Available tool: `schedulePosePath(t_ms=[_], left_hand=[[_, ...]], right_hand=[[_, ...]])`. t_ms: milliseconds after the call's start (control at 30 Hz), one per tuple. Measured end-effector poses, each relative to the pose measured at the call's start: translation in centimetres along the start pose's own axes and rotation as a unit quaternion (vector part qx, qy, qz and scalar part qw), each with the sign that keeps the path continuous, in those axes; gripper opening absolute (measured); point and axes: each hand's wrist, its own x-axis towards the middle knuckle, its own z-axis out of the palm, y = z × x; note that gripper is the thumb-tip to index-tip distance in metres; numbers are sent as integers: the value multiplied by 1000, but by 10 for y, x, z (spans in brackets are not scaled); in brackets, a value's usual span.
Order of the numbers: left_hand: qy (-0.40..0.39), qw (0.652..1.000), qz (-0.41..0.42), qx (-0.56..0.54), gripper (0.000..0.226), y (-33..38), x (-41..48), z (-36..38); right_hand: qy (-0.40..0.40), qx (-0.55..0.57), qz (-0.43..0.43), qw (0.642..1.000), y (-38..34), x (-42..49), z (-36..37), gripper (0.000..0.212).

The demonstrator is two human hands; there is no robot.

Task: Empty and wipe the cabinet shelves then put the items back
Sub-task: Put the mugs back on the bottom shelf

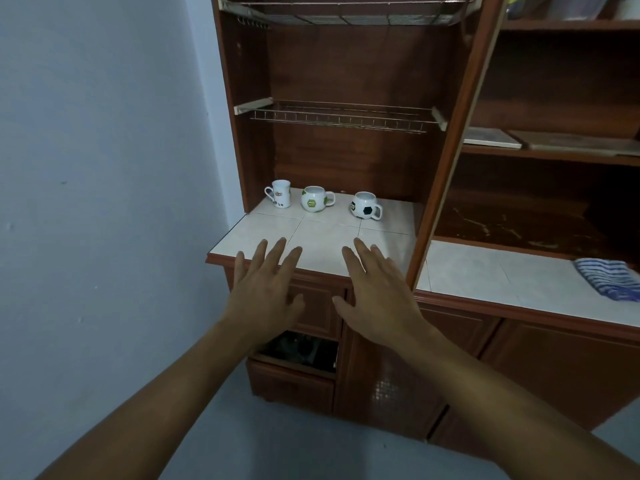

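Seemingly at the emptying step, with nothing lifted at this moment. Standing toward the back of the cabinet (450,133) on its tiled surface (322,237): tall white mug (280,198), green-patched mug (313,199) just beside, football mug (363,206) a little apart to the right; all upright, none touched. Nothing visible on the two wire racks (339,116) above. Both arms stretched forward, palms down: left hand (263,289) over the front edge of the surface, fingers (277,252) straight and spread, gripping nothing; right hand (377,299) alongside, near but apart, fingers (360,254) straight and closer together, likewise holding nothing. Contact with the edge not discernible. Well short of the mugs. Next, probably: reaching further in, closing round a mug body or handle, lifting clear, setting aside, perhaps on the neighbouring surface (485,271). Striped cloth (609,278) lying at its far right, likely wanted for wiping once cleared. Handles turned different ways; worth minding on pickup
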Motion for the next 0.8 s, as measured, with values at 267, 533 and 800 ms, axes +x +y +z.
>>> schedulePosePath(t_ms=[267, 533, 800], left_hand=[[-16, 999, -16, 28, 77, -26, 29, 5], [-16, 1000, -9, 13, 79, -72, 71, 22], [0, 1000, 26, -16, 78, -127, 117, 37]], right_hand=[[-9, 16, -1, 1000, 0, 45, 12, 80], [-18, 28, 9, 999, -19, 100, 28, 79], [-18, 23, 52, 998, -39, 150, 44, 79]])
